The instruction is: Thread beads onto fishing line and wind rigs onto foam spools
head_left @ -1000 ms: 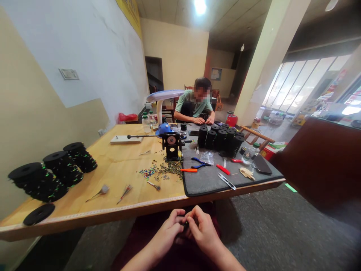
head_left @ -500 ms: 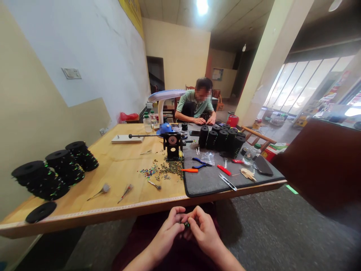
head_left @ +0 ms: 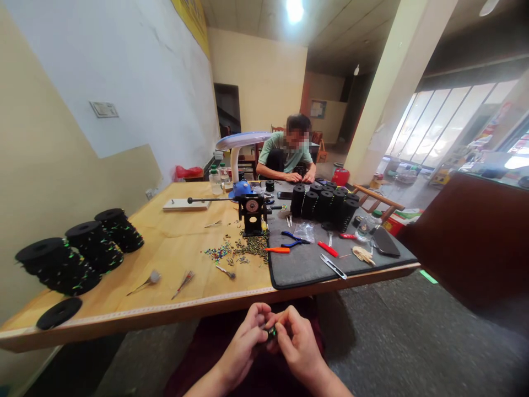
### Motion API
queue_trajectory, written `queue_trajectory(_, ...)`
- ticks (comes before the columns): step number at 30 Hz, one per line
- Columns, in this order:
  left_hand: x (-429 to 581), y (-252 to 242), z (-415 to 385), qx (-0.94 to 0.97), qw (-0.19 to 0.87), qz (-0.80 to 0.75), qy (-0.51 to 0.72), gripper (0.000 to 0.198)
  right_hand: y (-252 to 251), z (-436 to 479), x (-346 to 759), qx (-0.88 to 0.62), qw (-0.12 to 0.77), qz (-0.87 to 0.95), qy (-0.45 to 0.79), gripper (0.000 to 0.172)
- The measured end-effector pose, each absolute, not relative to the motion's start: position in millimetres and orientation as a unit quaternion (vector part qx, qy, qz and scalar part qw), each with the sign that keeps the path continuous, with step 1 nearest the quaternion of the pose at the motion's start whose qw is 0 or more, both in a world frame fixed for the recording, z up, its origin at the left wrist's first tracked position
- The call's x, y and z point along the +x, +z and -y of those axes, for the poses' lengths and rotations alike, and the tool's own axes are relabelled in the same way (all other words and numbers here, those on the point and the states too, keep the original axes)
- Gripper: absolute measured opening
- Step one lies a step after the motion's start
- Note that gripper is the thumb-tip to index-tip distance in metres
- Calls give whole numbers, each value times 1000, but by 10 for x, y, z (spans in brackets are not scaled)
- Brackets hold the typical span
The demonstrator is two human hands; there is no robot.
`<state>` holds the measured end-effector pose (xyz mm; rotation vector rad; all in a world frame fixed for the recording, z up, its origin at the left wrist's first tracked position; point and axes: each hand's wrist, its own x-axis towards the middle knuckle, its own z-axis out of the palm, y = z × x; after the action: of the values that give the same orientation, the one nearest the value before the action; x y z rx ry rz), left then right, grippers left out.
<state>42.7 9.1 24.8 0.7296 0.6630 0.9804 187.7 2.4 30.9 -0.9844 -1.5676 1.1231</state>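
Note:
My left hand and my right hand meet over my lap, just below the table's front edge. Between their fingertips is a small dark piece with bright green bits. The fingers cover much of it, so its kind is hard to make out. Left thumb and fingers are closed round one side of it; the right thumb and forefinger pinch the other side. On the table beyond lie thread snips, an orange-handled tool and blue-handled pliers.
A black winding device stands mid-table, near loose small metal parts and coloured beads. Black foam spools are stacked at left, more spools on the grey mat. Across the table a person works, head bent.
The small dark piece shows slightly more between my fingertips. Both hands stay almost in place, the right fingers shifting a little.

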Motion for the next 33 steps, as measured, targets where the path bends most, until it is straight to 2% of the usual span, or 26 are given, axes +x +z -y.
queue_trajectory(5, 434, 306, -93, 354, 762, -325, 435, 29, 300, -39, 1868, -410, 466, 620, 479, 23)
queue_trajectory(33, 397, 323, -123, 304, 784, -308, 446, 28, 406, -29, 1775, -409, 455, 617, 495, 26)
